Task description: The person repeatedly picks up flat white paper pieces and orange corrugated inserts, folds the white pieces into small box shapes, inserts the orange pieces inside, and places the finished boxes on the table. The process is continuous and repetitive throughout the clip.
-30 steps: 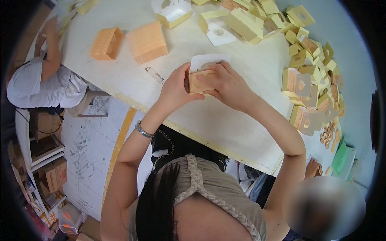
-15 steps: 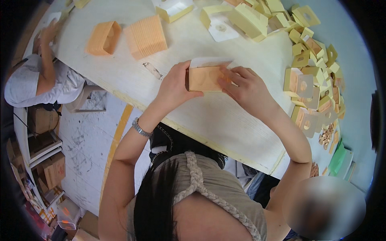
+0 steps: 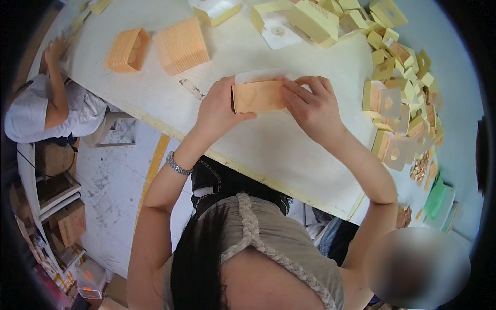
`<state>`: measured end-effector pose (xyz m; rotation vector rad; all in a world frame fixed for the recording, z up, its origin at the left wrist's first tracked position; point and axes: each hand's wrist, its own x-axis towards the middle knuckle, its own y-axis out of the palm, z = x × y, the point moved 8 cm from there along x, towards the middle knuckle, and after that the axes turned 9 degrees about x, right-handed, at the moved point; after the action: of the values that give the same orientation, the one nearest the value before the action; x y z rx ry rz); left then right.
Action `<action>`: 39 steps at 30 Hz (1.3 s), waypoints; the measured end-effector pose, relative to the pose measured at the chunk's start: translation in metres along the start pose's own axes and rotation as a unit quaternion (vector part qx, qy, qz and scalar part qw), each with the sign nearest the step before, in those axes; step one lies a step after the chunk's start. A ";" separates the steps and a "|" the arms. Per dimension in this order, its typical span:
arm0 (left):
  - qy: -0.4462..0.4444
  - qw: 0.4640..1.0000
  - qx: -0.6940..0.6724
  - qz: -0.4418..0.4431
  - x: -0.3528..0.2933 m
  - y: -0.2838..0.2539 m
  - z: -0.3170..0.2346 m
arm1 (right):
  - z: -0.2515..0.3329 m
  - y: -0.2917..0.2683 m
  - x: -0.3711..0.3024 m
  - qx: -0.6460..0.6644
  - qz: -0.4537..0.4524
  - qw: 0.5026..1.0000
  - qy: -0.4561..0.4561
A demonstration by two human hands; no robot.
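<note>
A small open carton (image 3: 258,97) with a peach-coloured insert and a raised white flap is held above the table. Round its left end my left hand (image 3: 214,106) is closed, thumb along the near edge. My right hand (image 3: 316,107) has its fingers bent together at the right end, pressing on the insert; the fingertips partly cover that end. A heart-shaped hollow shows faintly in the insert. Beyond my left hand stand a larger stack of peach inserts (image 3: 182,45) and a smaller stack (image 3: 125,51).
Yellow boxes (image 3: 395,77) are heaped along the table's right side. Another open box with a white flap (image 3: 279,33) lies at the back. A pile of small gold pieces (image 3: 419,168) sits at the right beside a green item (image 3: 438,199). A co-worker (image 3: 54,108) sits at the left.
The carton and both hands have shifted slightly left in the picture, and the view has moved a little. The carton's open face is tilted somewhat; the right fingers have drawn closer together at its right end.
</note>
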<state>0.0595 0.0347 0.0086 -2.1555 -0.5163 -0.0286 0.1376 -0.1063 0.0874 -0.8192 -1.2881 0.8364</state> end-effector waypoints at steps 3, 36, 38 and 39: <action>0.014 1.000 0.010 -0.014 -0.001 0.002 -0.001 | 0.009 0.011 0.004 -0.058 0.010 0.998 0.006; 0.068 0.995 0.055 -0.054 -0.007 -0.001 -0.010 | 0.002 0.034 -0.007 -0.121 0.001 0.982 0.142; 0.057 0.996 0.050 -0.050 -0.008 -0.001 -0.009 | 0.005 0.025 -0.009 -0.129 -0.020 0.984 0.121; 0.043 0.997 0.042 -0.045 -0.008 -0.001 -0.008 | 0.007 0.015 -0.013 -0.129 -0.036 0.984 0.115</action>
<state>0.0536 0.0264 0.0121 -2.0378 -0.5545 -0.1474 0.1287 -0.1101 0.0684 -1.0370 -1.2259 0.5058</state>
